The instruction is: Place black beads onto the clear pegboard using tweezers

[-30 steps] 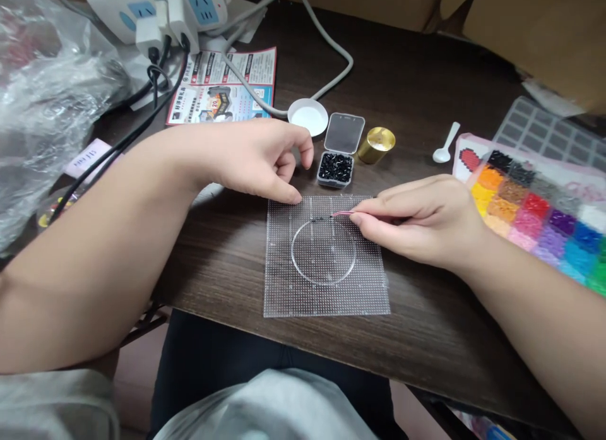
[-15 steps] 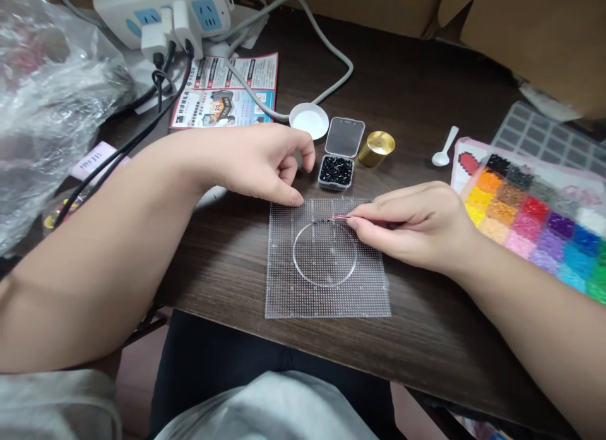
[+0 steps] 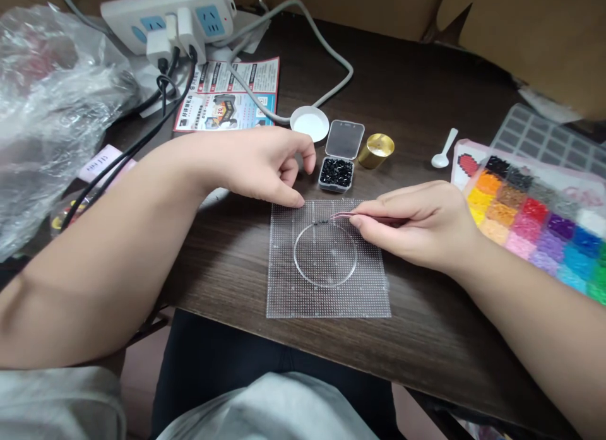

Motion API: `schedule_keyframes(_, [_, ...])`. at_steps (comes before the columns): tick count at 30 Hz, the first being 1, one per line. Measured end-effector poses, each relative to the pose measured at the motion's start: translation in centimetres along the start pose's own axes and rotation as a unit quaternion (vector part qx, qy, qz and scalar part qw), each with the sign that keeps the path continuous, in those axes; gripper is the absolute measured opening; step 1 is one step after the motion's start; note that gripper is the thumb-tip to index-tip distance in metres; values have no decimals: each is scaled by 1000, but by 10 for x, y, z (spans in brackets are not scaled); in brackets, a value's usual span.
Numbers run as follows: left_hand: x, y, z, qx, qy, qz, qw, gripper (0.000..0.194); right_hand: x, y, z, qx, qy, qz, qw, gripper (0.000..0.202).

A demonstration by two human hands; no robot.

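Note:
A clear square pegboard [image 3: 326, 301] lies on the dark table, marked with a pale circle that has a few black beads [image 3: 322, 222] along its top. Pinched in my right hand [image 3: 416, 228] are thin tweezers [image 3: 341, 215], their tips at the board just beside those beads. My left hand [image 3: 269, 165] has its thumb at the board's top left edge; the fingers are curled but apart, with nothing held. Behind the board stands a small open box of black beads [image 3: 336, 173], its clear lid raised.
A gold cup [image 3: 377, 151], a white dish [image 3: 309, 123] and a white spoon [image 3: 444, 151] stand behind. Right is a tray of coloured beads [image 3: 534, 225]; left are a power strip [image 3: 165, 17], cables, a leaflet [image 3: 227, 99] and crumpled plastic [image 3: 52, 112].
The tweezer tips have opened slightly and shifted a little at the black beads. Both hands are almost in the same places, and the view has moved slightly.

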State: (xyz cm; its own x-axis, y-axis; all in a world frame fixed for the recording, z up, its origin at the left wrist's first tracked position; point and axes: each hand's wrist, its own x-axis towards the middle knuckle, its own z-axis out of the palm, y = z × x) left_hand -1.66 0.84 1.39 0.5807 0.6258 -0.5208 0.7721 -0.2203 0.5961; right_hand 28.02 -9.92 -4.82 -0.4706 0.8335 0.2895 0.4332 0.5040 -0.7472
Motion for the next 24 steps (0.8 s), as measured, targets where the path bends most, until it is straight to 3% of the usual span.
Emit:
schedule_keyframes(7, [4,-7,-2,27,-3,36,999,45,0,1,6,53,58,77,994,9])
schedule_keyframes(16, [2,-6,-1,36,10,25,999,44,5,-4,4,56,23,134,989,18])
schedule_keyframes(24, [2,-11,-1,40,3,48,998,46,5,-6,6,20,33,101,994,18])
